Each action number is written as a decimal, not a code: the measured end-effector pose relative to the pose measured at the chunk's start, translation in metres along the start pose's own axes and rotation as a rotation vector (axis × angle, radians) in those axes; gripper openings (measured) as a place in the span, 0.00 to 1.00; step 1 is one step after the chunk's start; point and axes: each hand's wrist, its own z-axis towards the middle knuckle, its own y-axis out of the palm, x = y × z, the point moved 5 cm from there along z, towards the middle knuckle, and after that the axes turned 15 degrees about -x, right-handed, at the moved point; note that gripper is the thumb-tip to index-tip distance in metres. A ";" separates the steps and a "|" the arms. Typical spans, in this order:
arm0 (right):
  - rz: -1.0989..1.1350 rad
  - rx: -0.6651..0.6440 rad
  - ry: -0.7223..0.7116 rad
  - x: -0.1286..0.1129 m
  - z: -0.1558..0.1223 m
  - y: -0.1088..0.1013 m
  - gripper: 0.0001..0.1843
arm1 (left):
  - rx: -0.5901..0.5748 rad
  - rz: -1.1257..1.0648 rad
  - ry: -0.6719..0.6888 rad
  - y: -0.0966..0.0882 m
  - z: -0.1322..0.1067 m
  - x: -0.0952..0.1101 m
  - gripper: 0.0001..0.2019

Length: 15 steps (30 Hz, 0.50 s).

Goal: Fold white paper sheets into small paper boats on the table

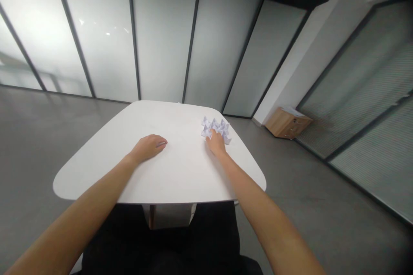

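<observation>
A cluster of small folded white paper pieces (222,127) with pointed tips stands near the right edge of the white table (180,167). My right hand (217,142) is at the near left side of this cluster, with a bit of folded paper between thumb and forefinger. The hand covers part of the pieces behind it. To the left, my left hand (149,147) lies on the tabletop, palm down, its fingers pointing right with a narrow gap beside the thumb. No object shows in it.
The table has rounded corners, and its near edge runs just above my dark-clothed legs (174,245). A wooden cabinet (287,123) with papers on top stands on the grey floor at the right. Frosted glass panels (164,38) line the far side.
</observation>
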 end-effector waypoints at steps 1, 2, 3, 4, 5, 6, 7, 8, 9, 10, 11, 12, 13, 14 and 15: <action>0.023 -0.014 -0.004 -0.001 0.002 0.001 0.17 | -0.002 0.010 -0.003 0.000 0.000 0.000 0.18; 0.040 -0.025 -0.004 -0.002 0.004 0.004 0.15 | -0.003 0.015 -0.007 0.000 0.000 0.000 0.18; 0.044 -0.032 -0.001 -0.003 0.006 0.007 0.14 | -0.002 0.013 -0.015 0.000 0.001 -0.001 0.18; 0.050 -0.043 0.003 -0.004 0.008 0.012 0.12 | 0.001 0.006 -0.024 0.000 0.001 -0.001 0.17; 0.075 -0.063 0.007 -0.007 0.009 0.018 0.11 | 0.004 -0.007 -0.036 0.001 0.001 -0.002 0.17; 0.118 -0.091 0.010 -0.009 0.010 0.025 0.11 | 0.008 -0.025 -0.050 0.001 0.002 -0.002 0.17; 0.193 -0.137 0.008 -0.013 0.011 0.034 0.11 | 0.016 -0.052 -0.061 0.001 0.003 -0.003 0.17; 0.296 -0.189 0.006 -0.017 0.011 0.043 0.11 | 0.028 -0.090 -0.063 0.001 0.004 -0.002 0.18; 0.399 -0.243 -0.008 -0.022 0.010 0.052 0.10 | 0.047 -0.140 -0.058 0.001 0.005 -0.001 0.21; 0.491 -0.294 -0.034 -0.028 0.009 0.060 0.09 | 0.073 -0.200 -0.044 0.000 0.007 0.001 0.23; 0.575 -0.328 -0.061 -0.034 0.007 0.066 0.08 | 0.100 -0.264 -0.020 -0.001 0.009 0.003 0.25; 0.644 -0.352 -0.088 -0.039 0.005 0.071 0.07 | 0.122 -0.323 0.008 -0.003 0.012 0.007 0.27; 0.700 -0.370 -0.108 -0.042 0.002 0.075 0.07 | 0.132 -0.370 0.037 -0.004 0.015 0.011 0.27; 0.752 -0.381 -0.120 -0.044 0.000 0.077 0.07 | 0.131 -0.404 0.065 -0.004 0.019 0.015 0.26; 0.802 -0.390 -0.124 -0.045 -0.002 0.079 0.08 | 0.120 -0.424 0.088 -0.004 0.022 0.020 0.24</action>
